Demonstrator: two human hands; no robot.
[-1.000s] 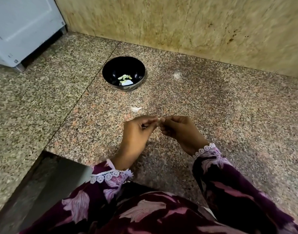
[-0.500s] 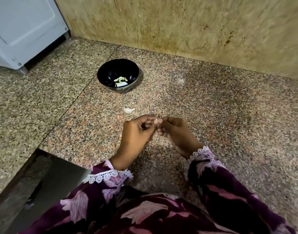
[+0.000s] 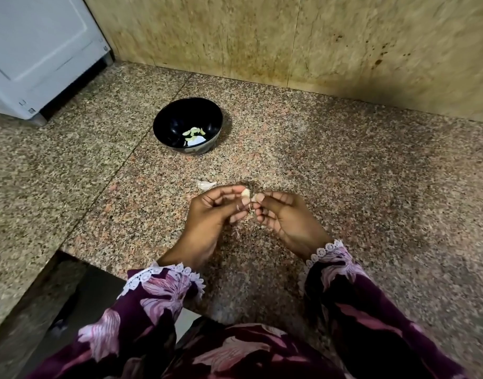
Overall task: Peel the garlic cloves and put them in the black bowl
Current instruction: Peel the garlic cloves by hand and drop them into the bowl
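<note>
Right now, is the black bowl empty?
No, the black bowl already holds a few pale peeled cloves plus a white scrap on its bottom.

- The left hand [image 3: 211,214] and right hand [image 3: 285,217] are bare, with no rings or bracelets showing.
- Both sleeves [image 3: 158,299] are long, dark plum-purple, printed with large pale pink and lilac flowers.
- Each cuff [image 3: 326,248] ends in a white scalloped lace trim of small loops.
- The same floral cloth covers the body [image 3: 235,354] at the bottom edge.
</note>
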